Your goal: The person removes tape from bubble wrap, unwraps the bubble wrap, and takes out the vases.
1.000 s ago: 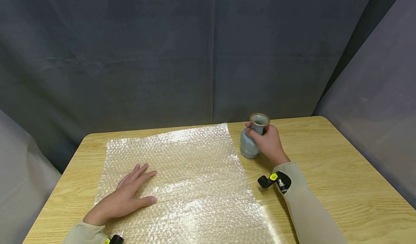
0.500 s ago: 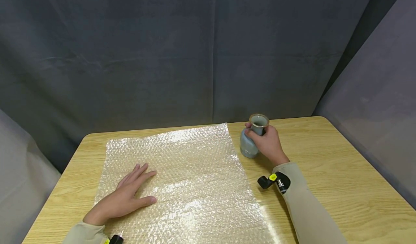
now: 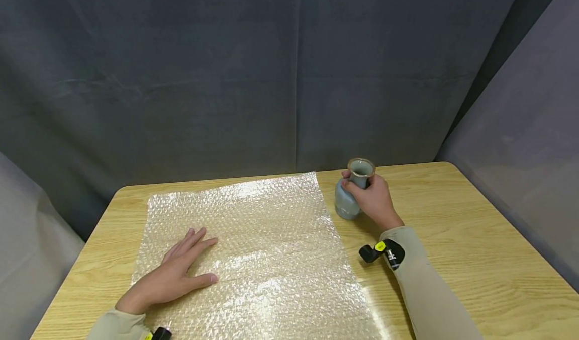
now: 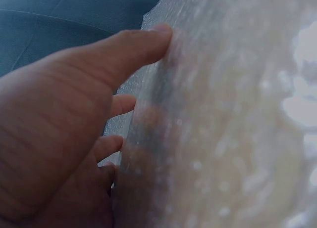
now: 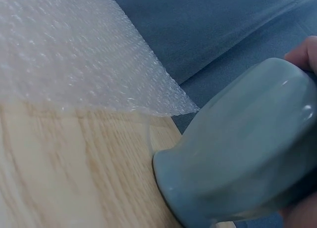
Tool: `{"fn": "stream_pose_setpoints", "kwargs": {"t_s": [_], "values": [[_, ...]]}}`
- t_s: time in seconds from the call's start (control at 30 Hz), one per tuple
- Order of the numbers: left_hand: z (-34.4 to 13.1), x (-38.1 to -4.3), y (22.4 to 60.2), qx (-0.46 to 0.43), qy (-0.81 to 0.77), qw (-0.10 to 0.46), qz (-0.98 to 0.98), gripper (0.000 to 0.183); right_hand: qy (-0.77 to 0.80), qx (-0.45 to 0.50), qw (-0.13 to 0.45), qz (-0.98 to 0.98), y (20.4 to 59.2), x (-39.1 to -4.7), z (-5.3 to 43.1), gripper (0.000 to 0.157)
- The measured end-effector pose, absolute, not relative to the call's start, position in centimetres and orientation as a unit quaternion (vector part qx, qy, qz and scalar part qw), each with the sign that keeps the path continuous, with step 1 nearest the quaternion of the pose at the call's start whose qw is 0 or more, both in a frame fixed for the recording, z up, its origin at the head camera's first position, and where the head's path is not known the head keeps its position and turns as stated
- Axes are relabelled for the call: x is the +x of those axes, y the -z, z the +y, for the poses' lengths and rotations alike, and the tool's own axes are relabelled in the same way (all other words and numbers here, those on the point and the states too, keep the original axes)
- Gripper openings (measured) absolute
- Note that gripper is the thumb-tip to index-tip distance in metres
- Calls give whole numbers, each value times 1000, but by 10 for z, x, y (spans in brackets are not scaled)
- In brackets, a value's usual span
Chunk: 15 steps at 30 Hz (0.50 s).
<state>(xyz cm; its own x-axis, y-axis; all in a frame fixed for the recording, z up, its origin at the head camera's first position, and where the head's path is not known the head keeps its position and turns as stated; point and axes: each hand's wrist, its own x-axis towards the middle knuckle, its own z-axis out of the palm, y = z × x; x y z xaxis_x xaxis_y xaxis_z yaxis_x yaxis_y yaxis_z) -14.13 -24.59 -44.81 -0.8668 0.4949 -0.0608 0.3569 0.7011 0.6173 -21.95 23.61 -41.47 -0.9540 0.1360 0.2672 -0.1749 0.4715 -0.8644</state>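
A pale blue-green ceramic vase with a brown rim stands to the right of a sheet of bubble wrap. My right hand grips the vase round its neck, thumb on the near side. In the right wrist view the vase has its foot at the wooden tabletop, close to the sheet's corner. My left hand rests on the left part of the bubble wrap with fingers spread. The left wrist view has the thumb and fingertips of that hand touching the bubble wrap.
Under everything lies a light wooden table with rounded far corners. A dark grey curtain hangs behind its far edge. Lighter grey cloth borders the right side, and more cloth the left.
Hardly anything differs. The vase and my right hand shift by a tiny amount; the left hand and the bubble wrap stay in place.
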Motion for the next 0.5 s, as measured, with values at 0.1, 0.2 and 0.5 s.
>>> {"fn": "stream_pose_setpoints", "kwargs": {"t_s": [0.1, 0.2, 0.5], "values": [[-246, -141, 449, 232, -310, 112, 915, 80, -515, 6, 152, -843, 414, -219, 237, 36], [-246, -141, 449, 231, -309, 110, 916, 80, -517, 1, 153, -842, 413, -219, 237, 36], [-246, -141, 448, 231, -309, 111, 916, 79, -513, -12, 153, -844, 411, -219, 239, 37]]}}
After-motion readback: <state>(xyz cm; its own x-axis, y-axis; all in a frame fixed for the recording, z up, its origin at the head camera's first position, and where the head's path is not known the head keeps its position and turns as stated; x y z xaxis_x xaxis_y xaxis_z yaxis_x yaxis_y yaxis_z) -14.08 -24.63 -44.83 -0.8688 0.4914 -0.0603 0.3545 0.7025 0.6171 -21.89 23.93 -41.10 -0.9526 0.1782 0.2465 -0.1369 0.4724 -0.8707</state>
